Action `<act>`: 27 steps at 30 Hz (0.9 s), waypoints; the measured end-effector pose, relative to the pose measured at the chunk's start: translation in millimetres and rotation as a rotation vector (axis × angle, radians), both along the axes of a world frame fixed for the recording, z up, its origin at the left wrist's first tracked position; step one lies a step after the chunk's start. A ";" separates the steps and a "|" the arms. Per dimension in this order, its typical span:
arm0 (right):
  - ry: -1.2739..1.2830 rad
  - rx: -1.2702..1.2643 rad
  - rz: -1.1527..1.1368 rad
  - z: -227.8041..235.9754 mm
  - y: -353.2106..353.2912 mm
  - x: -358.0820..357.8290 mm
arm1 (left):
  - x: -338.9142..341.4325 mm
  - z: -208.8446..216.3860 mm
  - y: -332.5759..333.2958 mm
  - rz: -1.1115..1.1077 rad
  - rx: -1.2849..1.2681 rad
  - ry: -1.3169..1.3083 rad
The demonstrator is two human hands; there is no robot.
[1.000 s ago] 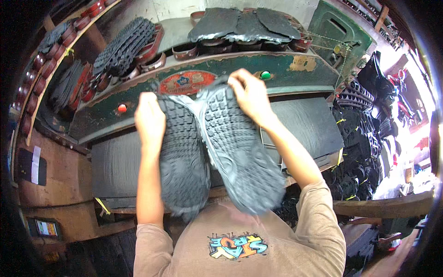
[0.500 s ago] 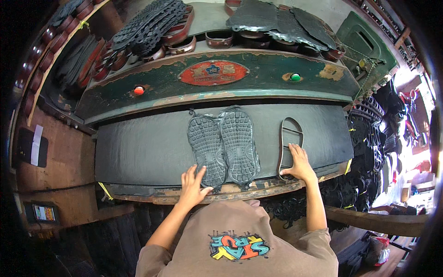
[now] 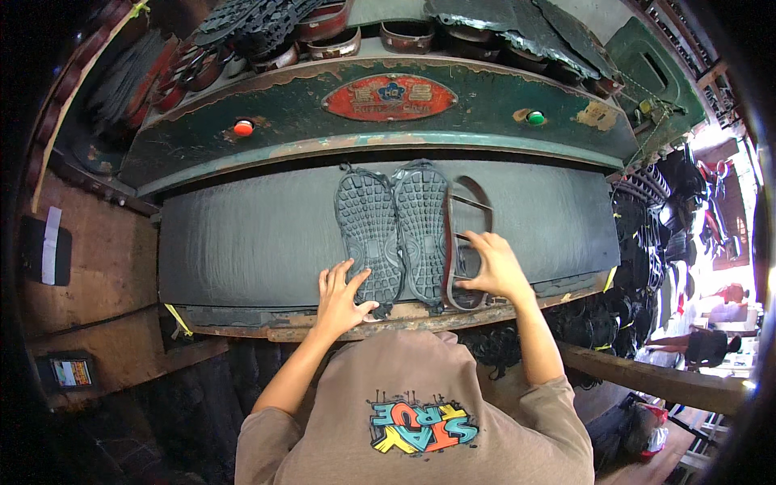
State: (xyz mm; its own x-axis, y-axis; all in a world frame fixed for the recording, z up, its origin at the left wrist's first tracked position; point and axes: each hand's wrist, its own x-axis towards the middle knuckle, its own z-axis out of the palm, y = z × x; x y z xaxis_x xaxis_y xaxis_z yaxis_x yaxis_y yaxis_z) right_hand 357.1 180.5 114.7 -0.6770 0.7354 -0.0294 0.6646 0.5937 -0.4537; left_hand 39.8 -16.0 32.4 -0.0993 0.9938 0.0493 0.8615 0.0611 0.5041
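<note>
A green press [image 3: 291,105] with chipped paint spans the workshop background. Its front panel carries a red push button [image 3: 243,128] at the left and a green push button [image 3: 536,118] at the right. Below the panel lies a flat grey counter [image 3: 242,234]; along the press top stand red-brown metal dies [image 3: 406,36] and black rubber sheets [image 3: 517,31].

Workpiece: two moulded rubber soles, the left sole [image 3: 368,214] and the right sole [image 3: 422,206], lie side by side on the counter, tread upward, toes and heels roughly aligned toward and away from the person.

Left hand [image 3: 339,301]: fingers spread, tips resting on the near end of the left sole, thumb at its near edge.

Right hand [image 3: 499,271]: fingers and thumb pinching the sole-shaped cutting die [image 3: 451,242] at its right side. The die stands tilted against or just beside the right sole; actual contact cannot be told.

Status, as judged: the soles are laid flat and steadied, and the die is in hand. Not yet done: the die encloses neither sole, and a ragged margin remains around both.
</note>
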 end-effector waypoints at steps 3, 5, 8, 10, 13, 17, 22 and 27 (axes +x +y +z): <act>0.074 0.030 0.135 -11.2 8.2 -60.7 | -7.6 -7.5 12.5 0.005 -0.008 -0.034; 0.093 0.003 0.191 -26.1 28.4 -107.0 | -26.2 -10.9 30.7 -0.015 -0.058 -0.095; 0.120 0.018 0.257 -37.5 35.8 -149.9 | -53.0 -3.7 42.0 0.043 -0.118 -0.360; 0.106 0.057 0.319 -39.2 29.6 -163.0 | -64.1 7.1 38.4 0.079 -0.139 -0.470; 0.048 0.099 0.330 -37.7 12.6 -172.3 | -68.7 23.3 29.3 0.073 -0.153 -0.469; 0.060 0.035 0.312 -40.2 -1.3 -175.3 | -63.1 27.4 33.7 0.013 -0.177 -0.288; 0.339 -0.240 0.116 -48.4 4.9 -140.2 | -59.5 7.9 47.1 -0.072 -0.128 -0.175; 0.129 -0.538 0.184 -78.8 -15.9 -117.9 | -65.3 -17.8 50.2 -0.119 -0.200 -0.092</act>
State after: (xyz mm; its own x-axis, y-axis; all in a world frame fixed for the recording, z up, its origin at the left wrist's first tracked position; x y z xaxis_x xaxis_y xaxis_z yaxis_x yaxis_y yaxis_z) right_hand 239.2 164.5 35.9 -0.8149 0.5102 -0.2751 0.4919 0.3576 -0.7938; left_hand -25.5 34.2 14.6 0.0239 0.9879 -0.1533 0.8195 0.0685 0.5690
